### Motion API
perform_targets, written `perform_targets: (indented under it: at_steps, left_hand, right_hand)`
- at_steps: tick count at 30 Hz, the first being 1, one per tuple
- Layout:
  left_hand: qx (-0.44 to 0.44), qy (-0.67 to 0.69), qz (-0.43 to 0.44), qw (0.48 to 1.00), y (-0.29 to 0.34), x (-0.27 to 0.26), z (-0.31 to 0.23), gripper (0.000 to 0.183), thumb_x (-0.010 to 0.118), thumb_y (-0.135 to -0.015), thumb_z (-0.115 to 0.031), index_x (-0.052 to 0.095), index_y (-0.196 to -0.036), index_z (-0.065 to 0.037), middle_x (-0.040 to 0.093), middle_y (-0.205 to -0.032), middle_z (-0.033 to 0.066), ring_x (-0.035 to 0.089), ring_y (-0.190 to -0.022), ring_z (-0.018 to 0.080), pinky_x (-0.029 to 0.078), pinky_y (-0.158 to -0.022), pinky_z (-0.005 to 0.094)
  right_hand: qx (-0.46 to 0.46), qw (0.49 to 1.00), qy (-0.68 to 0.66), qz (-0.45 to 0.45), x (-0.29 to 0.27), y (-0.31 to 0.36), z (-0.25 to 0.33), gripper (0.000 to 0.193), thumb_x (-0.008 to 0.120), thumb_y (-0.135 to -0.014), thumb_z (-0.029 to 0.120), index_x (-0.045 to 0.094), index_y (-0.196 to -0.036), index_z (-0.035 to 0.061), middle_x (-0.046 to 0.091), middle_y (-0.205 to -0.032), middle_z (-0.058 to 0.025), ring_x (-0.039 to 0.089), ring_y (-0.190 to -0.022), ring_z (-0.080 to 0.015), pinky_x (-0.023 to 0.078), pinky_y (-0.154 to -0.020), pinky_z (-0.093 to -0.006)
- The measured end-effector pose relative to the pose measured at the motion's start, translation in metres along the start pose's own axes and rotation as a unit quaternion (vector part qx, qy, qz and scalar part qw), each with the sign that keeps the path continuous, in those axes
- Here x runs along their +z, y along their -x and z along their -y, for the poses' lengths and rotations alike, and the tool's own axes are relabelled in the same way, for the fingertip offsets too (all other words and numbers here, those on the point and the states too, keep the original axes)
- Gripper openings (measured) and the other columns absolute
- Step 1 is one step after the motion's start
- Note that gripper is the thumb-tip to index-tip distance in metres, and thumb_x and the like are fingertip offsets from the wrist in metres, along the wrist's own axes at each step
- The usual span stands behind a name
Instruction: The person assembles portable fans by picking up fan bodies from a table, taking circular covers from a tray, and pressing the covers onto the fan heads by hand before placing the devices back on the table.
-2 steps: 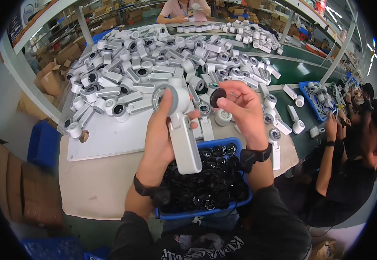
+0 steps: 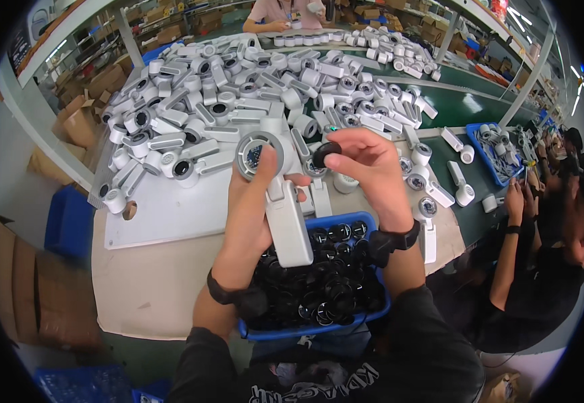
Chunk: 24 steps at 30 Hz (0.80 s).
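Hands meet above the near edge of the table (image 2: 151,282). Your left hand (image 2: 248,215) is closed around one white handheld housing (image 2: 275,195), round head up, handle hanging over the blue bin (image 2: 366,221). Your right hand (image 2: 366,168) pinches one black round cap (image 2: 325,154) in its fingertips, just beside the head. Risk: the cap slips from so light a pinch and drops among the black caps in the bin, too many to count. White housings (image 2: 238,87) heaped toward the far edge: dozens, uncountable.

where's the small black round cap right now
In the head view, the small black round cap is pinched in the right hand, just right of the grey handheld device the left hand holds.
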State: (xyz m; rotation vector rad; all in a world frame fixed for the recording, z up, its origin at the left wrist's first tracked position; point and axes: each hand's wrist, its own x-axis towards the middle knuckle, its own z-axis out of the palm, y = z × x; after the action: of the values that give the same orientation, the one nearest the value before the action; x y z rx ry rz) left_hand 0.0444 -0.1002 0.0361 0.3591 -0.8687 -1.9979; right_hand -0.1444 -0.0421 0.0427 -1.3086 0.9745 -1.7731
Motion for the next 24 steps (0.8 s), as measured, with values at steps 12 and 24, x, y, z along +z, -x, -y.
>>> perform_targets:
  at_steps: [12, 24]
  left_hand:
    - [0.049, -0.108, 0.015, 0.993, -0.001, 0.005, 0.004, 0.066, 0.066, -0.089, -0.006, 0.034, -0.147, -0.003, 0.064, -0.109, 0.0141, 0.063, -0.087, 0.0187, 0.051, -0.066, 0.0305]
    - [0.076, -0.108, 0.011, 0.991, 0.008, 0.012, 0.0, 0.063, 0.068, -0.086, -0.004, 0.038, -0.142, -0.002, 0.063, -0.1, 0.0108, 0.062, -0.082, 0.0172, 0.052, -0.065, 0.0317]
  right_hand:
    - [0.036, 0.997, -0.028, 0.054, -0.001, -0.002, -0.004, 0.043, 0.08, -0.069, -0.007, 0.068, -0.11, -0.0028, 0.072, -0.097, -0.01, 0.068, -0.083, -0.0137, 0.056, -0.074, -0.0266]
    - [0.027, 0.993, -0.068, 0.092, 0.002, 0.005, -0.004, 0.026, 0.071, -0.084, 0.003, 0.065, -0.109, -0.0044, 0.071, -0.094, -0.0121, 0.066, -0.07, -0.0154, 0.054, -0.063, -0.0279]
